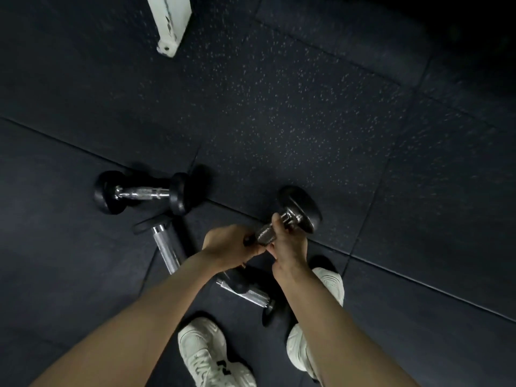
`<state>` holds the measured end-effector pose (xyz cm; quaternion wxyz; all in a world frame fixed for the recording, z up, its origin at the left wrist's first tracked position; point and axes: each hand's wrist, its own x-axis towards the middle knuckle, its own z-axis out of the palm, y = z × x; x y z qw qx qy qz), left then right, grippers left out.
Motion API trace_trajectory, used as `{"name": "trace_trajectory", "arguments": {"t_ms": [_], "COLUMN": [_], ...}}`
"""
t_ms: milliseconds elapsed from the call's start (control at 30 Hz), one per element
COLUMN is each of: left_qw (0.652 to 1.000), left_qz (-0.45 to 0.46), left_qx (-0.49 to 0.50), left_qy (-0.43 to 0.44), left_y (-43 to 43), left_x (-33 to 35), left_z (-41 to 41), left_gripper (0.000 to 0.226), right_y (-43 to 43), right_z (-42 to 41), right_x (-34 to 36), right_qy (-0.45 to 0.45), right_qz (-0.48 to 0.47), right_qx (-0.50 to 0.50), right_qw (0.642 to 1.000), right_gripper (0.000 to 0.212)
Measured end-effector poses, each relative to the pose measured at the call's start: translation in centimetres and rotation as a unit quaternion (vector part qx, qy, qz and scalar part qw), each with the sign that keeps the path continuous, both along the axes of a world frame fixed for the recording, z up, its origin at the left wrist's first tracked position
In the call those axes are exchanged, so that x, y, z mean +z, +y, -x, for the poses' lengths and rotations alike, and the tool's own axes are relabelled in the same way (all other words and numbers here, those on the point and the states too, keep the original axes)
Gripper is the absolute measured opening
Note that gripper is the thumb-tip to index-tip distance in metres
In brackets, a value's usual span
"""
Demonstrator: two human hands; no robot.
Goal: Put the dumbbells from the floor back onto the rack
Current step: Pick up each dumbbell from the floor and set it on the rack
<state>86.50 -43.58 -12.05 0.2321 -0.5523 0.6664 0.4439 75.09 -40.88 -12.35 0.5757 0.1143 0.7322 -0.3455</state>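
A black dumbbell (299, 208) with a chrome knurled handle is held above the floor, far head pointing up and right. My left hand (229, 244) and my right hand (284, 241) both grip its handle, close together; its near head is hidden behind my left hand. A second dumbbell (142, 192) lies on the floor to the left. A third dumbbell (166, 247) lies below that one, its handle running under my left forearm. Another dumbbell (245, 293) lies between my arms, partly hidden. The rack is not in view.
The floor is dark speckled rubber tiles (279, 121). A white metal foot of some equipment (170, 23) stands at the top left. My white shoes, the left shoe (209, 356) and the right shoe (329, 280), stand beside the lying dumbbells.
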Motion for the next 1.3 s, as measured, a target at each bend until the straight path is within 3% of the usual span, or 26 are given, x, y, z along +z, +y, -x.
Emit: {"name": "trace_trajectory", "arguments": {"t_ms": [133, 267, 433, 767, 1000, 1300], "left_qw": [0.999, 0.993, 0.980, 0.962, 0.937, 0.917], "left_qz": [0.002, 0.036, 0.058, 0.140, 0.180, 0.219], "left_qx": [0.047, 0.100, 0.170, 0.206, 0.230, 0.237], "left_qy": [0.016, 0.041, 0.086, 0.109, 0.191, 0.234], "left_y": [0.2, 0.6, 1.1, 2.1, -1.3, -14.8], "left_x": [9.3, 19.9, 35.3, 61.2, 69.5, 72.5], "left_z": [0.8, 1.0, 0.5, -1.6, -1.1, 4.0], "left_gripper": [0.035, 0.042, 0.035, 0.035, 0.030, 0.022], "right_y": [-0.4, -0.7, -1.0, -0.9, -5.5, -19.4], "right_z": [0.6, 1.1, 0.8, -2.3, -1.6, 3.9], "right_x": [9.1, 19.6, 34.2, 58.2, 66.5, 70.1], "right_qy": [0.016, 0.045, 0.090, 0.164, 0.213, 0.255], "right_qz": [0.009, 0.049, 0.116, 0.221, 0.294, 0.340], "right_qx": [0.038, 0.092, 0.158, 0.156, 0.174, 0.186], "right_qw": [0.999, 0.993, 0.976, 0.949, 0.915, 0.886], "right_gripper": [0.007, 0.013, 0.015, 0.013, 0.022, 0.024]}}
